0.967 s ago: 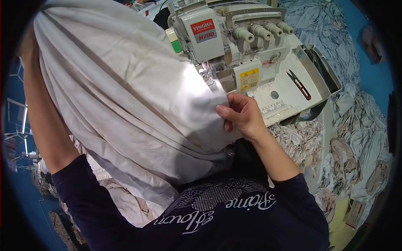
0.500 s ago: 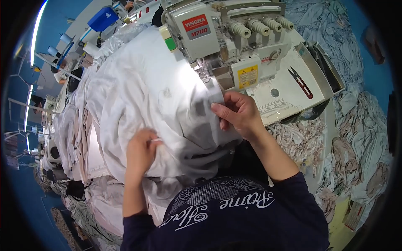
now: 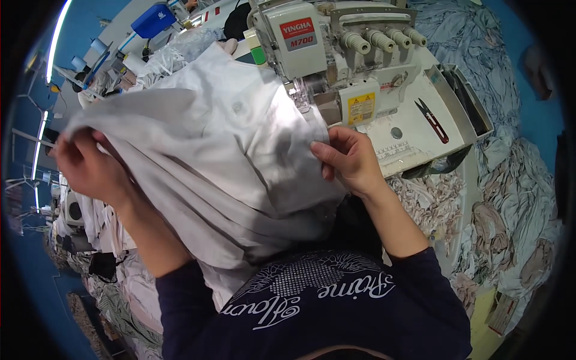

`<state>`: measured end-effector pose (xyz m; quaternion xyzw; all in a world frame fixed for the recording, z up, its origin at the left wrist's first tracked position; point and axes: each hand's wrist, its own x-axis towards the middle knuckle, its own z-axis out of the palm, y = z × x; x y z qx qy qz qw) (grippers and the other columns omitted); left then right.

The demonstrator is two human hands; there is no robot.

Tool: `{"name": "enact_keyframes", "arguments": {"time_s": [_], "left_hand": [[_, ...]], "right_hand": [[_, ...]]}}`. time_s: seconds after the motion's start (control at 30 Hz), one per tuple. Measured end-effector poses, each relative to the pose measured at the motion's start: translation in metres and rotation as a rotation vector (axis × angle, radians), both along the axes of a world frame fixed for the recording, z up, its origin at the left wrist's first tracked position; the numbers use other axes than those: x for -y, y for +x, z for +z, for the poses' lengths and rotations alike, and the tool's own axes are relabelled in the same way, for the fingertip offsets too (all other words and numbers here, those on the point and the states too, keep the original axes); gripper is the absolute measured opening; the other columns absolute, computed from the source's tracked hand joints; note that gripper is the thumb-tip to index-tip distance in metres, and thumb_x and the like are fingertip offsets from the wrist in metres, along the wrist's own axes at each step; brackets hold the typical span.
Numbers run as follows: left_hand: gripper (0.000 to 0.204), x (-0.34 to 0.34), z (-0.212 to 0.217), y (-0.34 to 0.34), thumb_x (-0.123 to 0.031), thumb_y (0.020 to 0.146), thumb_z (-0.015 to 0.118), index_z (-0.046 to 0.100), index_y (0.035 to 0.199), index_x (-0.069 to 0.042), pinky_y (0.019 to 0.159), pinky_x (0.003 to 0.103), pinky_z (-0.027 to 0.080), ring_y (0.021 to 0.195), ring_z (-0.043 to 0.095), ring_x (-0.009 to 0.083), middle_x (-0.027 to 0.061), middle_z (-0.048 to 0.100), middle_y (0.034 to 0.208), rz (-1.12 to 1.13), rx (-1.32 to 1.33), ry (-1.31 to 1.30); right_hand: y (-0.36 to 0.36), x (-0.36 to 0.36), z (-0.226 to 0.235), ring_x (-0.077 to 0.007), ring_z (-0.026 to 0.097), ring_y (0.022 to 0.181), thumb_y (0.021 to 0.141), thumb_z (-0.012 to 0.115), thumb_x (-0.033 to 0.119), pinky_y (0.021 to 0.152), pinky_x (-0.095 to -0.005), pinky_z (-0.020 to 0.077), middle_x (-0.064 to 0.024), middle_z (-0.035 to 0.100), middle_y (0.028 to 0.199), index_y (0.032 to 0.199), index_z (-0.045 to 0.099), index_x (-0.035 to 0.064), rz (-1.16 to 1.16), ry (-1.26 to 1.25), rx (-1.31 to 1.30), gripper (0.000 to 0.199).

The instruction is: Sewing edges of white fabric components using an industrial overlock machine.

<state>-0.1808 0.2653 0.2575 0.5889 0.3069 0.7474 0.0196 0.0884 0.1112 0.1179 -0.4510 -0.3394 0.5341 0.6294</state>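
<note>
- White cloth [image 3: 210, 162] fills the middle, draped from the sewing machine [image 3: 336, 66] down to the lap; nothing passes there without pushing fabric.
- Left hand [image 3: 90, 168] grips the cloth's raised left edge; right hand [image 3: 348, 159] pinches its right edge just beside the machine front.
- Machine head blocks the top centre; thread knobs [image 3: 384, 39] jut toward the right.
- Bare white surface [image 3: 414, 135] right of the right hand is open, save red-handled snips [image 3: 433, 120].
- Patterned fabric heaps [image 3: 510, 198] crowd the right side.
- Piled garments [image 3: 102, 228] close off the lower left.
</note>
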Motion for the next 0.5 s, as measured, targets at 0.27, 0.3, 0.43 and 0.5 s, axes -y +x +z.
{"name": "enact_keyframes", "arguments": {"time_s": [0.27,0.3,0.43,0.5], "left_hand": [[0.02,-0.071,0.075,-0.001,-0.014,0.086,0.063,0.058,0.094,0.004,0.061,0.018,0.049,0.069,0.059,0.0097,0.007,0.063,0.082,-0.032,-0.101,0.116],[0.022,-0.074,0.076,0.0,-0.016,0.085,0.064,0.059,0.094,0.003,0.062,0.019,0.05,0.07,0.061,0.0104,0.0072,0.064,0.083,0.001,-0.139,0.103],[0.028,-0.089,0.077,0.002,-0.022,0.083,0.067,0.061,0.094,0.004,0.064,0.019,0.05,0.071,0.062,0.0101,0.007,0.065,0.083,-0.141,-0.081,0.175],[0.034,-0.101,0.09,-0.003,-0.028,0.082,0.068,0.064,0.095,0.003,0.067,0.019,0.049,0.072,0.063,0.0091,0.0064,0.067,0.081,0.107,-0.15,0.136]], "right_hand": [[-0.002,0.002,0.006,-0.0067,0.051,0.047,0.082,0.067,0.01,0.044,-0.0199,0.0403,-0.0005,0.056,0.063,0.079,0.057,0.0023,-0.004,0.003,-0.011,0.013],[-0.002,0.002,0.007,-0.0067,0.051,0.047,0.082,0.067,0.01,0.044,-0.02,0.0405,-0.0004,0.056,0.062,0.079,0.057,0.0022,-0.004,-0.002,-0.013,0.013],[-0.002,0.001,0.006,-0.0068,0.051,0.047,0.082,0.067,0.01,0.044,-0.0198,0.0405,-0.0005,0.056,0.063,0.079,0.058,0.0021,0.0,-0.001,-0.032,0.012],[-0.001,0.001,0.004,-0.0068,0.051,0.047,0.082,0.067,0.01,0.045,-0.0197,0.0408,-0.0005,0.057,0.065,0.079,0.058,0.0019,-0.004,-0.005,-0.026,0.012]]}}
